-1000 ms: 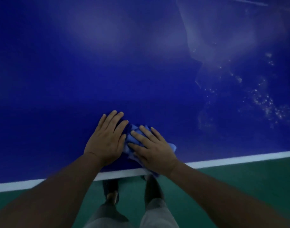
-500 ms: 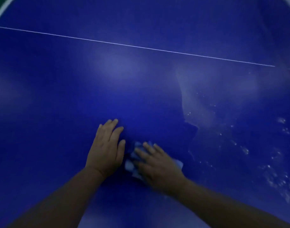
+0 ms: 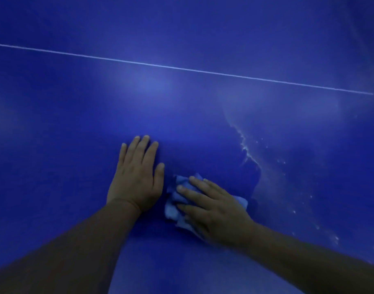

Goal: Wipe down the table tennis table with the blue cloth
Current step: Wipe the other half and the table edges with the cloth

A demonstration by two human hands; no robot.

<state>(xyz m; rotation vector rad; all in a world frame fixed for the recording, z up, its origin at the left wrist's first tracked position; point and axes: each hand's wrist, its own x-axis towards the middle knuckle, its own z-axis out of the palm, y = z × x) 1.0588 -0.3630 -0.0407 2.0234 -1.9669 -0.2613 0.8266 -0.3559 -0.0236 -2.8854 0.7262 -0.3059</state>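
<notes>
A crumpled light blue cloth (image 3: 173, 211) is being pressed against the dark blue tabletop (image 3: 75, 128) by the right hand (image 3: 216, 210), its fingers being held straight and slightly apart on top of it. The left hand (image 3: 137, 179) is being rested palm-down on the bare tabletop just beside the cloth, fingers straight and close together, with nothing being gripped. A thin white line (image 3: 181, 68) is being crossed by nothing farther off, and a pale streaky smear (image 3: 248, 152) is being left showing to the right.
</notes>
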